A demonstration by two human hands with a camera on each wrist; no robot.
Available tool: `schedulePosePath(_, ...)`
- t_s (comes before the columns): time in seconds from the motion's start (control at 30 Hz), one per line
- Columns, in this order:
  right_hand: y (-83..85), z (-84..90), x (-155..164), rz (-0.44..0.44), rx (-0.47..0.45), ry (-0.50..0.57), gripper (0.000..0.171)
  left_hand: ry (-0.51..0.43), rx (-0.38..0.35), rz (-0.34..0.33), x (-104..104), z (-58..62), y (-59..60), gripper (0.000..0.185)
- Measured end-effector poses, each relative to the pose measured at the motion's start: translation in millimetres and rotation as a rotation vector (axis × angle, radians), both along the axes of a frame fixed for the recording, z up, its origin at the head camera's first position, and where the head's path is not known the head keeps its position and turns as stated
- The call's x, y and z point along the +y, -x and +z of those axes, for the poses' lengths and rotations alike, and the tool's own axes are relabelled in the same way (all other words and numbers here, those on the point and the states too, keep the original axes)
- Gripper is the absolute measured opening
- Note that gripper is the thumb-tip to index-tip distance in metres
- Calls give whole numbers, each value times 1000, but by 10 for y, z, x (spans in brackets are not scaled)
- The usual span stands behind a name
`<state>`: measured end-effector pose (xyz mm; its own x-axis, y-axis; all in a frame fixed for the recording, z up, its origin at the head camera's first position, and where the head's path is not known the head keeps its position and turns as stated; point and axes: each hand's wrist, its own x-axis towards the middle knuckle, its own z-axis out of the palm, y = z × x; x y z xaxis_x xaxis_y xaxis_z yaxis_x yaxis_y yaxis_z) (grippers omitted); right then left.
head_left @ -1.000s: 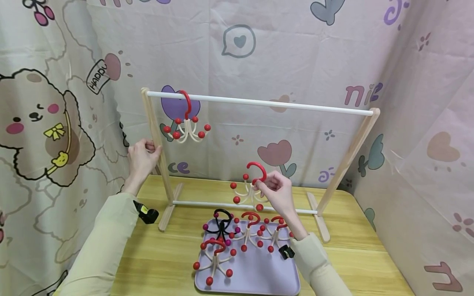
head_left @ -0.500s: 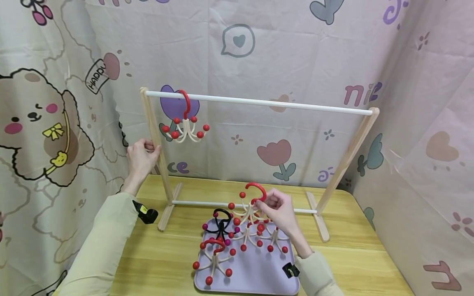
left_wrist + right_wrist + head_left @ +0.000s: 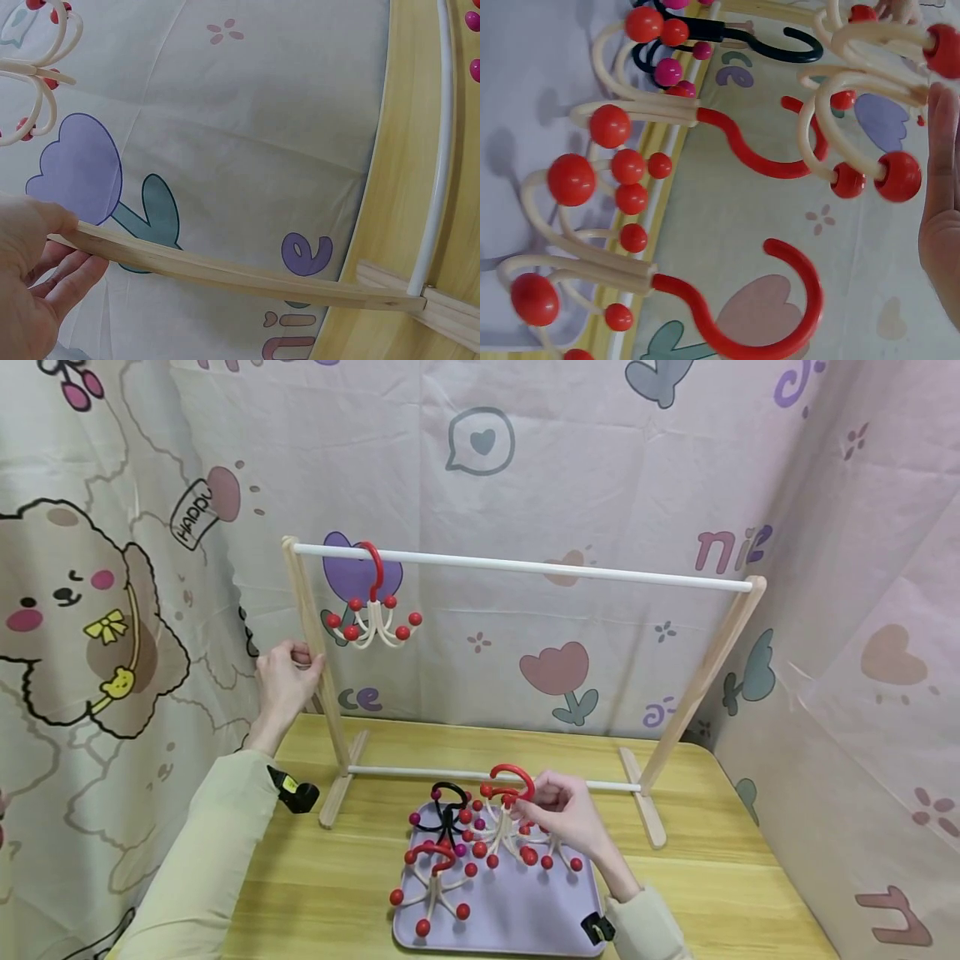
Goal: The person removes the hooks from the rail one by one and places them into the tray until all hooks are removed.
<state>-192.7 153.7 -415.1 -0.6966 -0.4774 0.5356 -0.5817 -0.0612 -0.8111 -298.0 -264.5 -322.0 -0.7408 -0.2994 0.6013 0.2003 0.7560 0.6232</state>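
My left hand (image 3: 287, 685) pinches the wooden left post (image 3: 187, 271) of a rack, thumb on one side and fingers on the other. Low over the lilac tray (image 3: 525, 918), my right hand (image 3: 570, 814) pinches a cream hanger (image 3: 898, 176) with a red hook and red ball-tipped arms, just below the hook. In the head view it overlaps a similar hanger (image 3: 622, 112) behind it. Another red-hooked hanger (image 3: 433, 885) stands at the tray's front left, and a black hanger (image 3: 448, 818) with magenta balls stands at the back left. A third red-hooked hanger (image 3: 630, 274) is partly hidden by my right hand.
One red-hooked hanger (image 3: 378, 578) hangs near the left end of the rack's white top bar (image 3: 525, 563). A lower white bar (image 3: 420, 772) crosses just behind the tray. The rack's right post (image 3: 697, 693) stands on the wooden table (image 3: 720, 877), with printed curtains around.
My right hand has moved down with the red-hooked hanger, from in front of the lower bar to among the hangers on the tray. My left hand has stayed on the post.
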Motion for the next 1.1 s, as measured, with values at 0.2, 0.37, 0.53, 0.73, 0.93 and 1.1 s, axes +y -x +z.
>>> schedulePosePath(0.2,-23,-92,43,57,-74,-48,5,4,21,-4,-1,-13,2,23)
schedulePosePath(0.37,-42,-167,79,57,-119,-102,5,13,19,1,-2,-21,5,22)
schedulePosePath(0.53,-55,-218,94,87,-160,-143,4,9,18,-3,-2,-19,7,22)
schedulePosePath(0.73,-61,-248,89,135,-221,-185,5,-3,18,-8,10,-6,1,21)
schedulePosePath(0.93,-57,-302,82,162,-207,-204,2,-6,16,-13,15,2,-8,20)
schedulePosePath(1.1,-43,-348,74,171,-203,-226,5,-15,14,-23,12,-7,-8,21)
